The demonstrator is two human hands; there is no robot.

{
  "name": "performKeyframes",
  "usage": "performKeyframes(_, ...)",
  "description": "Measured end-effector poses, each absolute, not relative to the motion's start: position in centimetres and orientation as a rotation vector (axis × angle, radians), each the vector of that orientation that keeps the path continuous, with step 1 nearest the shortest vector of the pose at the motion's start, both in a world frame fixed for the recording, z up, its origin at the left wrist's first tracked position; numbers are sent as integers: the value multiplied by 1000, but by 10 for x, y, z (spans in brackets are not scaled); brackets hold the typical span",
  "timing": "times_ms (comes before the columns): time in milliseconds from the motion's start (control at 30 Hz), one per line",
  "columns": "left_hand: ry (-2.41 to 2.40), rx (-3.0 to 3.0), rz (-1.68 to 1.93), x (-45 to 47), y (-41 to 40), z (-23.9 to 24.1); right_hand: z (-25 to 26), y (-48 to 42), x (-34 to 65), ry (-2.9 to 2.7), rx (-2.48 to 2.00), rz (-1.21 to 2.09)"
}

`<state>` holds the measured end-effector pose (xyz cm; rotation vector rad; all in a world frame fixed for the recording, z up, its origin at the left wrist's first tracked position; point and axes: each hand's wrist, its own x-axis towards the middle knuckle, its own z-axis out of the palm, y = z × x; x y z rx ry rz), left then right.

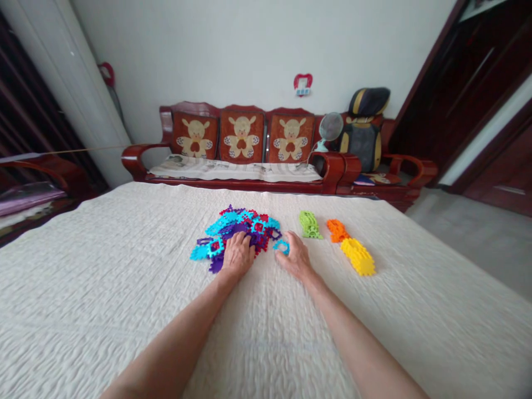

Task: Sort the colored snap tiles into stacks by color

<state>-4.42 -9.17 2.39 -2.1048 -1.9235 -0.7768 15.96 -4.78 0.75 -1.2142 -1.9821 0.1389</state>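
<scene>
A mixed pile of cyan, purple and red plastic interlocking pieces [239, 227] lies on a cream quilted cover [124, 288]. My left hand [238, 255] rests palm down on the near edge of the pile, fingers on purple pieces. My right hand [296, 257] is just right of the pile, its fingers pinching a cyan ring-shaped piece [281, 246]. To the right lie three sorted rows: green pieces [310, 225], orange pieces [337, 230] and yellow pieces [358, 256].
A dark red wooden bench [241, 160] with bear cushions stands behind the covered surface. A small fan [330, 128] and a black-and-yellow seat pad [366, 127] sit at its right end. A grey floor [477, 238] and dark doors lie to the right.
</scene>
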Motion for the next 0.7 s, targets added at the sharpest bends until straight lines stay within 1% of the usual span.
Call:
performKeyframes(67, -1930, -2092, -835, -46, -89, 20, 9, -36, 153, -1994, -1220, 144)
performKeyframes(233, -1937, -2040, -960, -45, -85, 16, 15, -8, 127, -1957, -1401, 231)
performKeyframes(400, -1856, -2037, -1095, -46, -84, 13, 17, -6, 118, -1986, -1259, 287)
performKeyframes(600, -1931, -2038, -973, -39, -89, 24, 23, -19, 120, -2068, -1028, 387)
performKeyframes(700, -1951, -2073, -905, -35, -91, 28, 25, -19, 118, -1942, -1037, 393)
